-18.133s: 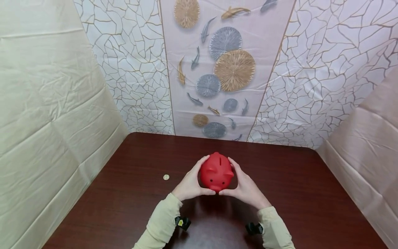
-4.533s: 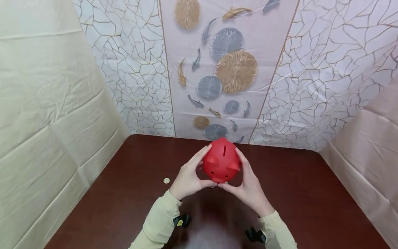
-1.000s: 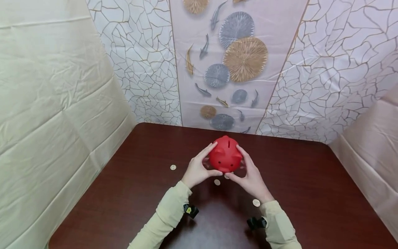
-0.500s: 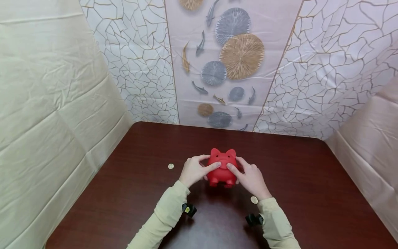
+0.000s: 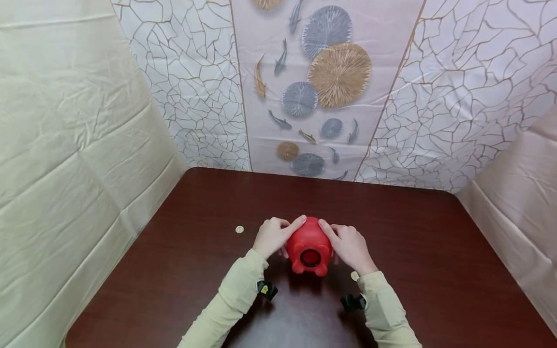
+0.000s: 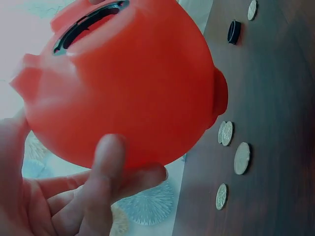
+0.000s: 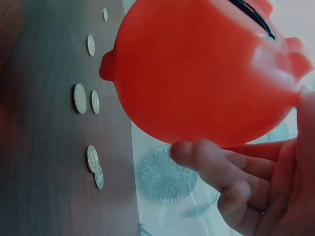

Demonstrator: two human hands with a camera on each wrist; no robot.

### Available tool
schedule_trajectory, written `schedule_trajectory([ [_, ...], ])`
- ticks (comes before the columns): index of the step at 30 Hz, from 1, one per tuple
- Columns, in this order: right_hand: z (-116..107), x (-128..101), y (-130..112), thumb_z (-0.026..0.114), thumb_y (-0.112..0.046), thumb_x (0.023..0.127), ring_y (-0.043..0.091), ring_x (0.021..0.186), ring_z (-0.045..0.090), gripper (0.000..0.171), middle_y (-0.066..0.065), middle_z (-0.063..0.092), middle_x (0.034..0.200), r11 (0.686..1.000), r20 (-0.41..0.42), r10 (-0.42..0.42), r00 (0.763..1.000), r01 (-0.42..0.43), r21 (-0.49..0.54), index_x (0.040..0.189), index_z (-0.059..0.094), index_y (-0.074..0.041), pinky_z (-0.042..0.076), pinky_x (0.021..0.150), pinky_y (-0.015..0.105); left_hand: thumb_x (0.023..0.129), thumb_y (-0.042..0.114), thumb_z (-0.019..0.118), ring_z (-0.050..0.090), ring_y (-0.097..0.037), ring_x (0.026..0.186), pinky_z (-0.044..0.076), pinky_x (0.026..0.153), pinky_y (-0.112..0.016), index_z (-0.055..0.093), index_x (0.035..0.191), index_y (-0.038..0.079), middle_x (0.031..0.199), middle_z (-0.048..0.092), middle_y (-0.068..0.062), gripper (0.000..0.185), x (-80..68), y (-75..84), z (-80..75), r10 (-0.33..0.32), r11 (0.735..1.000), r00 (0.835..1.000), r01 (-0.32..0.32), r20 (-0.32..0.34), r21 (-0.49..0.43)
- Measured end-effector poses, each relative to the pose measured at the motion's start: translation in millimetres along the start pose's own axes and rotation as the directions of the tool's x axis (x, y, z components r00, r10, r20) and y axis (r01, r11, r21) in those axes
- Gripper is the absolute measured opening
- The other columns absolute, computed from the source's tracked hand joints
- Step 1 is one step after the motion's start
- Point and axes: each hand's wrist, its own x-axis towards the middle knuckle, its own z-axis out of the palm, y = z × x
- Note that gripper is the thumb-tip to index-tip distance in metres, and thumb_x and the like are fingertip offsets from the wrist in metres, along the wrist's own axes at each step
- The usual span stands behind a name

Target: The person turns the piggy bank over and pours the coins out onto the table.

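A red piggy bank (image 5: 308, 236) is held between both hands in the head view, tipped so the round hole (image 5: 311, 258) in its underside faces me. My left hand (image 5: 271, 237) grips one side, thumb over the top. On the other side my right hand (image 5: 351, 244) holds it the same way. In the left wrist view the piggy bank (image 6: 133, 88) is raised above the table, fingers of the left hand (image 6: 69, 196) against it. Fingers of the right hand (image 7: 256, 182) support the piggy bank (image 7: 206, 73) in the right wrist view.
Several coins (image 6: 242, 158) lie on the dark table (image 5: 209, 290), mostly hidden behind the piggy bank in the head view. One coin (image 5: 239, 229) is left of the hands, another coin (image 5: 355, 276) beside the right wrist. A small black round piece (image 6: 234, 32) lies near the coins.
The piggy bank has rotated from slot-up, through face toward me, to underside toward me. Both hands turned with it and came lower. More coins show on the table than 18 seconds ago.
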Motion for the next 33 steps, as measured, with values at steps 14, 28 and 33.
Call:
schedule_trajectory([
  [14, 2, 3, 15, 0.067, -0.055, 0.084, 0.033, 0.107, 0.065, 0.085, 0.016, 0.063, 0.126, 0.987, -0.034, -0.163, 0.986, 0.163, -0.018, 0.150, 0.031, -0.014, 0.055, 0.088, 0.048, 0.082, 0.038, 0.076, 0.071, -0.027, 0.093, 0.059, 0.080, -0.036, 0.045, 0.143, 0.017, 0.129, 0.064, -0.013, 0.071, 2.4, -3.9, -0.4, 0.203, 0.979, 0.979, -0.202, 0.026, -0.023],
  [28, 19, 6, 15, 0.085, 0.004, 0.066, 0.031, 0.138, 0.036, 0.112, 0.019, 0.026, 0.156, 0.816, -0.419, -0.477, 0.773, 0.566, 0.115, 0.154, 0.017, -0.009, 0.049, 0.099, 0.027, 0.076, 0.001, 0.080, 0.048, -0.029, 0.136, 0.050, 0.100, -0.046, 0.036, 0.149, 0.020, 0.161, 0.025, -0.005, 0.088, 3.3, -7.0, 13.8, 0.555, 0.791, 0.818, -0.575, -0.149, -0.210],
  [33, 20, 8, 12, 0.084, 0.016, 0.058, 0.008, 0.146, 0.022, 0.111, 0.031, 0.020, 0.153, 0.725, -0.528, -0.550, 0.647, 0.683, 0.082, 0.148, 0.020, 0.003, 0.031, 0.107, 0.009, 0.073, -0.002, 0.081, 0.042, -0.024, 0.140, 0.049, 0.102, -0.040, 0.041, 0.146, 0.015, 0.160, 0.029, -0.005, 0.084, 3.7, -7.5, 16.5, 0.660, 0.711, 0.714, -0.694, -0.233, -0.113],
])
